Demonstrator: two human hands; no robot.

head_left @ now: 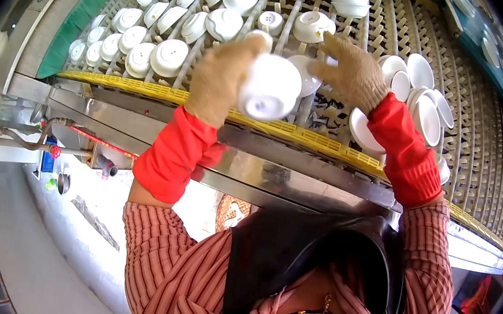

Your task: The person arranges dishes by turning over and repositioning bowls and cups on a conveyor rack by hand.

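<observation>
My left hand (218,81), in a tan work glove and red sleeve cover, grips a white bowl (270,88) over the conveyor's near edge. The bowl is tilted with its foot toward me and slightly blurred. Another small white piece (259,40) shows by the left fingertips; whether they touch it is unclear. My right hand (356,74), gloved likewise, has its thumb and fingers spread apart. Its fingertips are close to an upturned white bowl (313,26). A blurred white dish (306,76) lies by the right thumb; contact cannot be made out.
Rows of upturned white bowls (169,58) cover the left of the slatted conveyor (457,119). Several white dishes (427,121) lean together at right, beside my forearm. A yellow edge strip (316,141) and metal rail (250,166) run before me. Pipes with a red valve (55,152) stand lower left.
</observation>
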